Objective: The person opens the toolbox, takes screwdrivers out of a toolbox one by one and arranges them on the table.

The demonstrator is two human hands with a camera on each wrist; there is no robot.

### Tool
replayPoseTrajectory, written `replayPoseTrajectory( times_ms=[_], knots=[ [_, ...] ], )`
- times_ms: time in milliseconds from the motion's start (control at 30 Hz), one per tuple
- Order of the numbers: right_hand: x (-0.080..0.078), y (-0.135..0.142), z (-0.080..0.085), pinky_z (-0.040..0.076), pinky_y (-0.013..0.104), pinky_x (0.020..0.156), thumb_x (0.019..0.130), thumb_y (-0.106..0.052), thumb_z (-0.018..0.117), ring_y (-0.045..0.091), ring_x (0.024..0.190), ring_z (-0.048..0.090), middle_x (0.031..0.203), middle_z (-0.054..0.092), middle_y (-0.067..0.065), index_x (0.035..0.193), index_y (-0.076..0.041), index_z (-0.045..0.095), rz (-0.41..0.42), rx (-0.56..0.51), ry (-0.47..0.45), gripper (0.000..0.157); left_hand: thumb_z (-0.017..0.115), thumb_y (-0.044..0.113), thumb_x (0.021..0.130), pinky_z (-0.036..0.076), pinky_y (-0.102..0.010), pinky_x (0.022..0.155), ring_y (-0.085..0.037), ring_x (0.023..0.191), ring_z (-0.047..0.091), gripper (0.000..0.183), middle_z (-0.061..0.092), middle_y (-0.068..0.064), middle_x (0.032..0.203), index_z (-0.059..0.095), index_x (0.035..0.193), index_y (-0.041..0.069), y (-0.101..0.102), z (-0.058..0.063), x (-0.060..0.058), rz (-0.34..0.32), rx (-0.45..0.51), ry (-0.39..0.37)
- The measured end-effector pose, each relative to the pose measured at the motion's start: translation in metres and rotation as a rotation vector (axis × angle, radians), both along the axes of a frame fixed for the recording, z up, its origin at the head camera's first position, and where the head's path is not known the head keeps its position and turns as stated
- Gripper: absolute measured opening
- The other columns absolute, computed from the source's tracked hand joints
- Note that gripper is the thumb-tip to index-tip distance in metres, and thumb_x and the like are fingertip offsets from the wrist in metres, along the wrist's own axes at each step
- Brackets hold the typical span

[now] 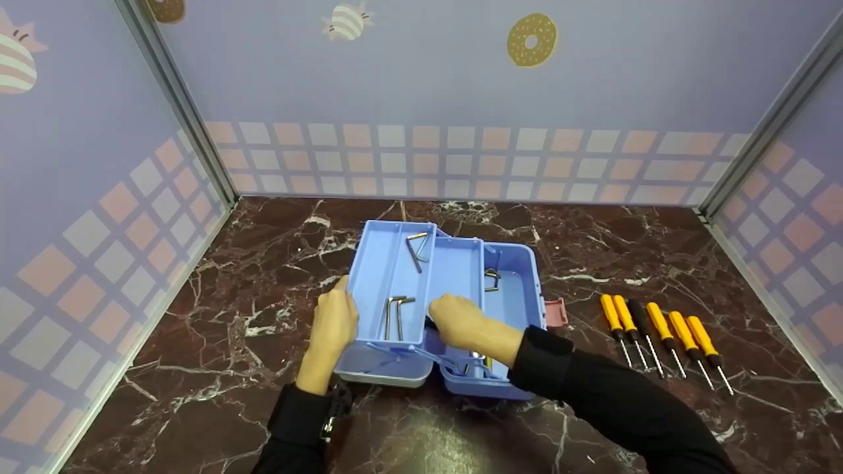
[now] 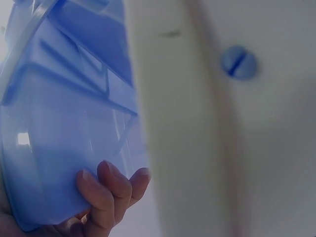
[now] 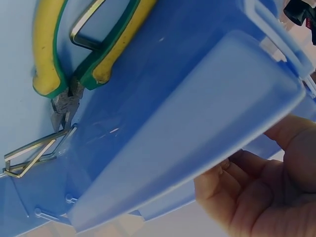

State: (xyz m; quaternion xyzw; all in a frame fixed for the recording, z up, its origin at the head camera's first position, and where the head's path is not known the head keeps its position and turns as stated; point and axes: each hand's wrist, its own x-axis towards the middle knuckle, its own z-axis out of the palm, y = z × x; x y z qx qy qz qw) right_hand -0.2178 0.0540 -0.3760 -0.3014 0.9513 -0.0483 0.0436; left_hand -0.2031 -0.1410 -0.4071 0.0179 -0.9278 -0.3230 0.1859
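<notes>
A blue toolbox stands unfolded on the table, its trays stepped out to the left. My left hand grips the left edge of the upper tray; in the left wrist view its fingers curl against the blue plastic. My right hand is curled over the middle tray, beside the upper tray's right edge. In the right wrist view its thumb tip passes behind a tray edge, and I cannot tell what it holds. Hex keys lie in the upper tray.
Pliers with yellow and green handles and bent metal keys lie in the deep compartment. A pink latch juts from the box's right side. Several screwdrivers lie in a row on the marble-patterned table. Patterned panels enclose it.
</notes>
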Motion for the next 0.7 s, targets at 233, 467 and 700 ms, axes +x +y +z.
replayPoseTrajectory(
  times_ms=[233, 467, 700],
  knots=[
    [-0.001, 0.008, 0.010, 0.050, 0.043, 0.059, 0.066, -0.004, 0.070, 0.034, 0.071, 0.059, 0.072, 0.059, 0.016, 0.065, -0.002, 0.054, -0.025, 0.019, -0.032, 0.016, 0.042, -0.002, 0.087, 0.047, -0.051, 0.067, -0.043, 0.084, 0.058, 0.030, 0.058, -0.032, 0.095, 0.052, 0.115, -0.009, 0.000, -0.001, -0.001, 0.000, 0.005, -0.003],
    [-0.001, 0.030, 0.031, 0.049, 0.040, 0.054, 0.063, -0.002, 0.069, 0.030, 0.063, 0.057, 0.064, 0.055, 0.011, 0.062, -0.003, 0.054, -0.063, -0.041, -0.049, 0.016, 0.041, -0.001, 0.087, 0.047, -0.052, 0.066, -0.046, 0.081, 0.058, 0.030, 0.058, -0.034, 0.093, 0.051, 0.115, -0.009, -0.001, -0.001, -0.001, -0.003, -0.003, 0.008],
    [-0.007, 0.074, 0.047, 0.047, 0.031, 0.049, 0.065, -0.005, 0.068, 0.022, 0.054, 0.053, 0.060, 0.055, 0.006, 0.062, -0.002, 0.059, -0.142, -0.125, -0.070, 0.010, 0.040, -0.003, 0.087, 0.047, -0.051, 0.065, -0.045, 0.080, 0.058, 0.031, 0.057, -0.034, 0.094, 0.051, 0.115, -0.011, 0.000, -0.001, -0.001, -0.013, 0.000, 0.012]
  ],
)
